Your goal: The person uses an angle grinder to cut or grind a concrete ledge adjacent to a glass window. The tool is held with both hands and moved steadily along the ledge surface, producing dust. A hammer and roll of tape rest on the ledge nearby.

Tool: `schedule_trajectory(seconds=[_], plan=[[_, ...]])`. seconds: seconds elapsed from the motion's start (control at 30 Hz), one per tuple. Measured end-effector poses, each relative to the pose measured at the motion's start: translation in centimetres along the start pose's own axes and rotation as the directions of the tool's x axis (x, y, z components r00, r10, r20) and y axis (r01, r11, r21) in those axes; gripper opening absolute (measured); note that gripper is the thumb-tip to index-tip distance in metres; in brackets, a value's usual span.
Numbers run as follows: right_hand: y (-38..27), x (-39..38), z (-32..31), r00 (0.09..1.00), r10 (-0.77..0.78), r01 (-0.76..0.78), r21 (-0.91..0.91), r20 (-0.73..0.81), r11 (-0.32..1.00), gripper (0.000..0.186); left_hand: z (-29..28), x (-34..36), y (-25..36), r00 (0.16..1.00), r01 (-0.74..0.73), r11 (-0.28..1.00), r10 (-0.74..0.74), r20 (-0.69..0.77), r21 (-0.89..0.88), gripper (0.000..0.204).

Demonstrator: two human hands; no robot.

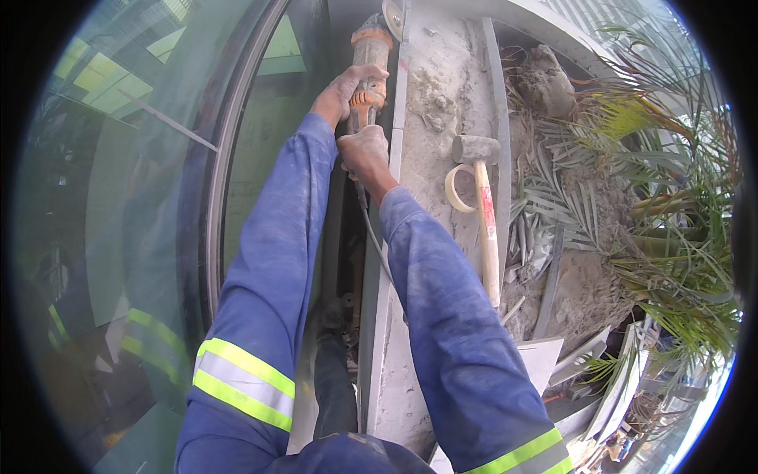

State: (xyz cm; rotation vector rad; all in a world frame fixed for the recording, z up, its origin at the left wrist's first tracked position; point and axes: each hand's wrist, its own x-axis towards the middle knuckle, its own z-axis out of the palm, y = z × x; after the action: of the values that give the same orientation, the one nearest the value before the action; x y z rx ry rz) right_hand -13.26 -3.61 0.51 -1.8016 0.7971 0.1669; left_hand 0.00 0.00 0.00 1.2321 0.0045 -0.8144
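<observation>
Both my arms reach far forward to a dusty orange and grey angle grinder (371,55). My left hand (347,88) wraps round its body, and my right hand (368,152) grips its rear end, closer to me. The grinder's disc (392,19) stands at the far end, close to the inner edge of the pale ledge (426,261). Whether the disc touches the edge or spins, I cannot tell. A grey power cord (369,225) runs down from the grinder and passes behind my right sleeve.
On the ledge lie a mallet (483,213) with a wooden handle and a roll of tape (459,188). Glass panes (134,237) in a dark frame (223,158) rise on the left. Right of the ledge are sand, palm fronds (671,221), a rough lump (545,83) and scrap boards (616,387).
</observation>
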Motion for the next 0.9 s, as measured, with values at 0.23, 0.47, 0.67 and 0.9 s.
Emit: schedule_trajectory(seconds=[0.23, 0.47, 0.67, 0.9], plan=[[-0.4, -1.5, -1.0, 0.998, 0.027, -0.029, 0.032, 0.051, 0.999, 0.024, 0.2, -0.7, -0.3, 1.0, 0.011, 1.0, -0.011, 0.008, -0.008, 0.05], [0.7, -0.9, -0.7, 1.0, 0.001, -0.001, -0.015, 0.012, 1.0, 0.027, 0.8, -1.2, -0.2, 1.0, 0.02, 1.0, -0.02, -0.004, 0.006, 0.052], [0.9, -1.1, -0.5, 0.998, -0.027, 0.027, -0.002, -0.053, 1.0, 0.026, 1.0, -1.5, -0.4, 1.0, -0.012, 1.0, 0.012, -0.014, -0.02, 0.053], [0.5, -1.6, -0.8, 0.999, 0.031, -0.031, -0.001, 0.035, 1.0, 0.029, 1.1, -2.2, -0.2, 1.0, 0.007, 1.0, -0.007, -0.022, -0.009, 0.054]])
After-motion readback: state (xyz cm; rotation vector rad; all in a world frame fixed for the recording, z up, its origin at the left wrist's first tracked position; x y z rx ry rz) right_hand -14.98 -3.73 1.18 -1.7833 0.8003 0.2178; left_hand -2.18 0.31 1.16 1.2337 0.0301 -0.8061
